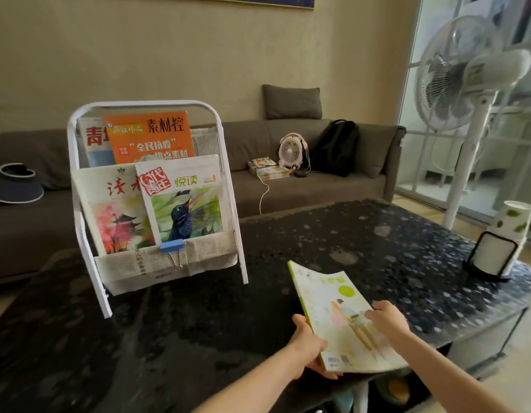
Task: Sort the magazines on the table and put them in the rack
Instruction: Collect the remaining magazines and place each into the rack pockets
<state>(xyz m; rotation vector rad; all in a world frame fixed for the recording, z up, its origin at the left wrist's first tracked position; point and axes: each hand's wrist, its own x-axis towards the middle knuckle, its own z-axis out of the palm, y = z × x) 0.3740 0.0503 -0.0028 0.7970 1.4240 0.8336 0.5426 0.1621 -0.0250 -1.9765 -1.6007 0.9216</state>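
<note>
Upper tier of the rack (145, 103), well beyond and left of the left hand (306, 344): orange magazine (151, 138) reads "素材控" and "全民抗疫". Lower tier: bird-cover magazine (183, 201) reads "悦读" and "4". On the pale green magazine (339, 317) in that hand, the title is blurred and unreadable.

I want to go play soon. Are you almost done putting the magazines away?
Nearly. Four magazines already stand in the rack: the orange magazine and red-lettered magazine behind, the bird magazine and pink magazine in front. The left hand grips the green magazine by its edge and the right hand rests on its cover. It still has to go in the rack. I see no other magazine on the table.
</note>
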